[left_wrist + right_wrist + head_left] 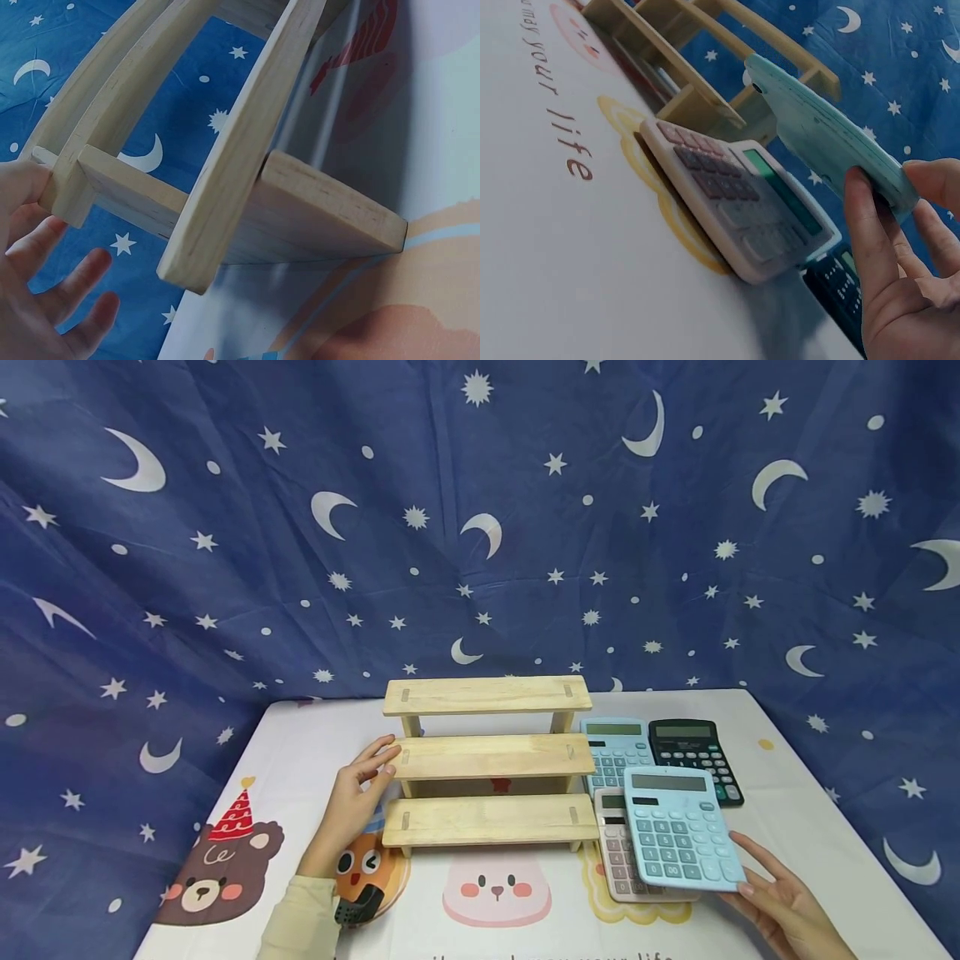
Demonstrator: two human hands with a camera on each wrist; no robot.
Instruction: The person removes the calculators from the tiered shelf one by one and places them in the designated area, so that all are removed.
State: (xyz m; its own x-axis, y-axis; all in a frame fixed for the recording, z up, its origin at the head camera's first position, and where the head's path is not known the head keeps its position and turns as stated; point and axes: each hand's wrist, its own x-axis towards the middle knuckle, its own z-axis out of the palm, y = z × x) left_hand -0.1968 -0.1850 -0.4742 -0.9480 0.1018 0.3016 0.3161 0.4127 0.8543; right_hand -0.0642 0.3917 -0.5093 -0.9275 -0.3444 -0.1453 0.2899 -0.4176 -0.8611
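Note:
A wooden three-step rack (491,756) stands in the middle of the table. My left hand (356,797) touches the left end of its middle step, and in the left wrist view the lower fingers (79,289) extend loosely beside the wood. My right hand (783,902) pinches a light blue calculator (678,827) at its lower right corner. Seen from the right wrist, that calculator (832,131) is raised and tilted above a pink calculator (735,199), with the thumb on one face and fingers on the other. The pink calculator (618,852) is partly hidden beneath it in the head view.
Behind the held calculator lie another light blue calculator (611,747) and a black calculator (693,752), right of the rack. A white cloth with cartoon prints (420,935) covers the table. A blue curtain (480,527) with moons and stars hangs behind and at both sides.

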